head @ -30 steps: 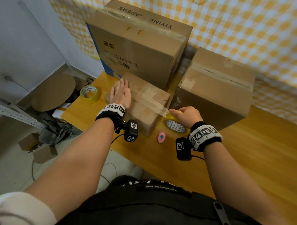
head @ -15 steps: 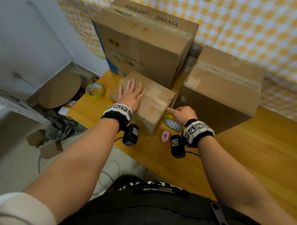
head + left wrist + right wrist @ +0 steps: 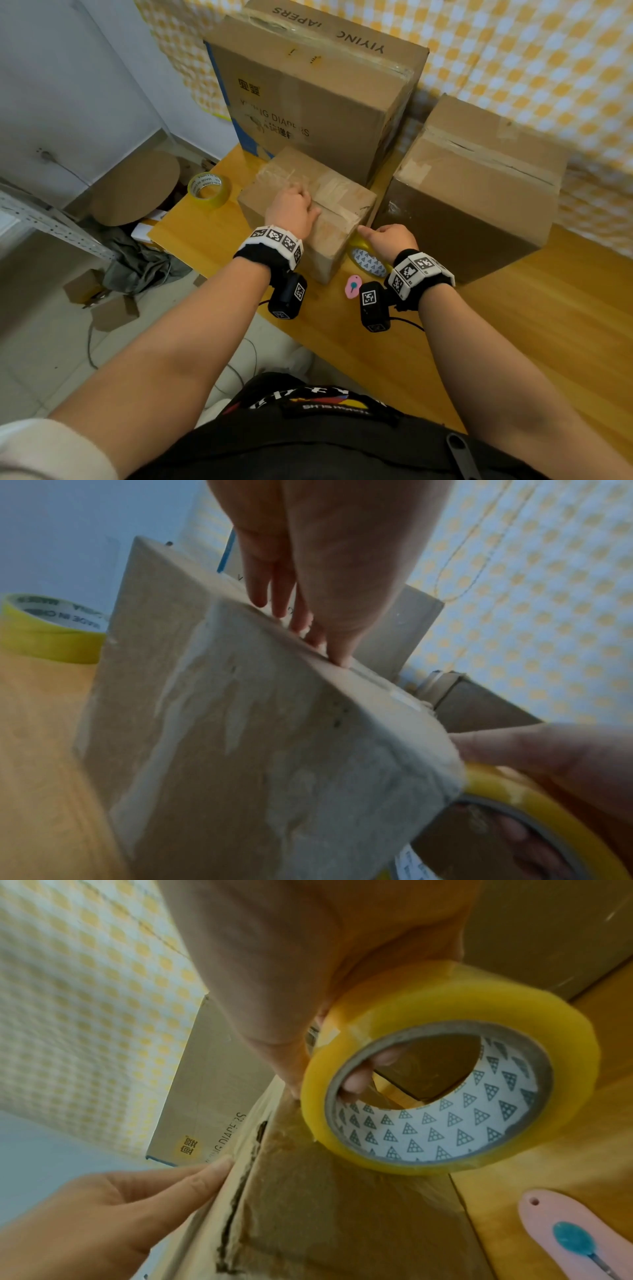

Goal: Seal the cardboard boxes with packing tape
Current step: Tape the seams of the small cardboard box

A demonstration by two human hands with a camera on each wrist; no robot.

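Seen from the head: left hand [image 3: 293,210] flat on top of the small box [image 3: 305,205], fingers straight along the taped seam; right hand [image 3: 388,240] at that box's right edge on the table [image 3: 513,325], curled around the tape roll [image 3: 368,262]. Shown only by the right wrist: fingers [image 3: 359,1080] hooked through the roll's core, pink cutter [image 3: 575,1234] beside. Shown closer by the left wrist: second tape roll [image 3: 48,631] behind the box.

Three cardboard boxes [image 3: 305,205] [image 3: 315,99] [image 3: 479,185], two tape rolls [image 3: 368,262] [image 3: 209,189], one pink cutter [image 3: 352,285], two hands [image 3: 291,210] [image 3: 388,240].
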